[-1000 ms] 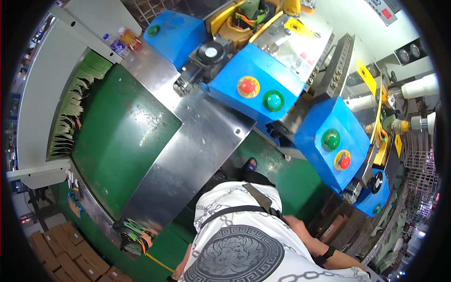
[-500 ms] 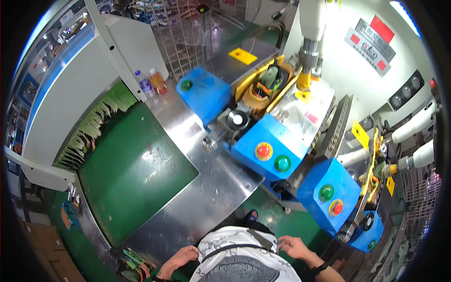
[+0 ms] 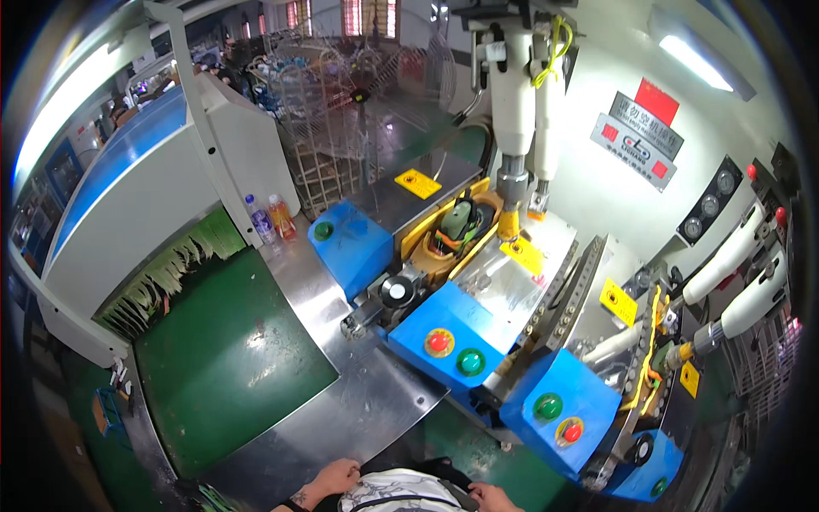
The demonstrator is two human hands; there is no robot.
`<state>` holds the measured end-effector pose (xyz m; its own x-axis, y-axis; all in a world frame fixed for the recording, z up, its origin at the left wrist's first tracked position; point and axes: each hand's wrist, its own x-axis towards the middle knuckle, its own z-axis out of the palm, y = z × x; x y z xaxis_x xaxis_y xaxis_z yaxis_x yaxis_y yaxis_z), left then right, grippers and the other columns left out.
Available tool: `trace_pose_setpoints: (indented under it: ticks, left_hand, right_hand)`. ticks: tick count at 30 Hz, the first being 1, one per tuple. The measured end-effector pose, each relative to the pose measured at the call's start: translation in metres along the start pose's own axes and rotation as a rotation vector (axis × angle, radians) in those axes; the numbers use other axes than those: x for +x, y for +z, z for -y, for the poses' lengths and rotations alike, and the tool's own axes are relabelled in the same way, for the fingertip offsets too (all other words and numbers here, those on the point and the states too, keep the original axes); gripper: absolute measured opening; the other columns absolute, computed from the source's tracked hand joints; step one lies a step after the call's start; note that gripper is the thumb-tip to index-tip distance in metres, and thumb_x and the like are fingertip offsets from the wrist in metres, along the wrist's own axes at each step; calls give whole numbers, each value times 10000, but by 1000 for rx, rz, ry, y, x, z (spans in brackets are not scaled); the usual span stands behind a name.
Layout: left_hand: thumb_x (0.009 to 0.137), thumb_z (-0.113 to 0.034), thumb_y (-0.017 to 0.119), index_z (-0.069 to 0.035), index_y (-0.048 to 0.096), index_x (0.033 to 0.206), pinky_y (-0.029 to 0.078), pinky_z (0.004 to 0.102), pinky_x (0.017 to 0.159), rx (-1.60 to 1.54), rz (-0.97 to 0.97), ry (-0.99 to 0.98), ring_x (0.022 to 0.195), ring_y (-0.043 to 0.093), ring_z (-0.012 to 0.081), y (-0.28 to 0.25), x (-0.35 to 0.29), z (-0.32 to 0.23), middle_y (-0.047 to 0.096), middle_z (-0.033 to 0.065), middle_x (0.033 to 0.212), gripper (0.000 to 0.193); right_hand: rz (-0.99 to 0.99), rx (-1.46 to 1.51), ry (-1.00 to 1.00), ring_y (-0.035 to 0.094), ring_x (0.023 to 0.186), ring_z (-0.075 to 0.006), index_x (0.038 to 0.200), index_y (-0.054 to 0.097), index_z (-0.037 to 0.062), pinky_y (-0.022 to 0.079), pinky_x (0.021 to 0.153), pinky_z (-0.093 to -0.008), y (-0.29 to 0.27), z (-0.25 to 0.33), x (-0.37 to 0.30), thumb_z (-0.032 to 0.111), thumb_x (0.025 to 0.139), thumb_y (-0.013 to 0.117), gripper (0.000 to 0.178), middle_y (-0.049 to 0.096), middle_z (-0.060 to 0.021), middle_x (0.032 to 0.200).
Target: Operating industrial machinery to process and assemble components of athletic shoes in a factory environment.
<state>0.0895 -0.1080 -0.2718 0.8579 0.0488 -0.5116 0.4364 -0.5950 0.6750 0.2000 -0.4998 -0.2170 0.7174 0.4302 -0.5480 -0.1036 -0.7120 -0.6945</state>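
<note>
Near the bottom edge, my left hand (image 3: 339, 476) hangs beside my white patterned shirt (image 3: 401, 488), its fingers curled in and no object visible in them. My right hand (image 3: 493, 497) is low on the other side of the shirt, fingers bent, partly cut off by the frame. Neither hand touches the machine. The metal table edge (image 3: 375, 427) lies just beyond my left hand. Ahead, a shoe (image 3: 459, 224) in green, black and orange sits in the yellow-padded press station. The nearest blue control box (image 3: 448, 328) carries a red and a green button.
On the left, a green conveyor belt (image 3: 230, 367) runs under a hood with a fringed curtain (image 3: 175, 269). Two bottles (image 3: 271, 220) stand by the hood. A second blue control box (image 3: 559, 410) and another press station are at right. White cylinders (image 3: 512, 102) hang overhead.
The view has tilted up and shifted, bringing more of the room and the ceiling light into sight. Both hands now appear lower in the picture, with the right one partly cut off.
</note>
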Motion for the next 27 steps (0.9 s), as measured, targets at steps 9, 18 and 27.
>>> trace_pose_setpoints:
  ticks: [9,18,27]
  left_hand:
    - [793,7,608,-11,589,1003,494,360,697,54,-1023,467,771,613,267,-150,78,-181,600,136,879,211]
    - [741,-194,653,60,207,1425,465,421,958,30,-518,470,1169,534,394,-292,342,-377,427,300,1356,855]
    - [655,-119,685,35,581,1046,514,327,729,-242,-70,492,814,630,230,-322,446,-392,633,143,876,433]
  right_hand:
    - [-46,-71,164,625,811,-323,992,645,7,507,765,-389,15,-96,18,284,879,500,333,662,-189,884]
    - [-73,37,244,623,859,-307,1027,643,17,499,790,-384,-8,-34,59,278,879,524,323,660,-180,935]
    - [-87,100,351,620,906,-290,1062,641,27,490,814,-380,-27,-13,88,272,878,547,321,658,-171,987]
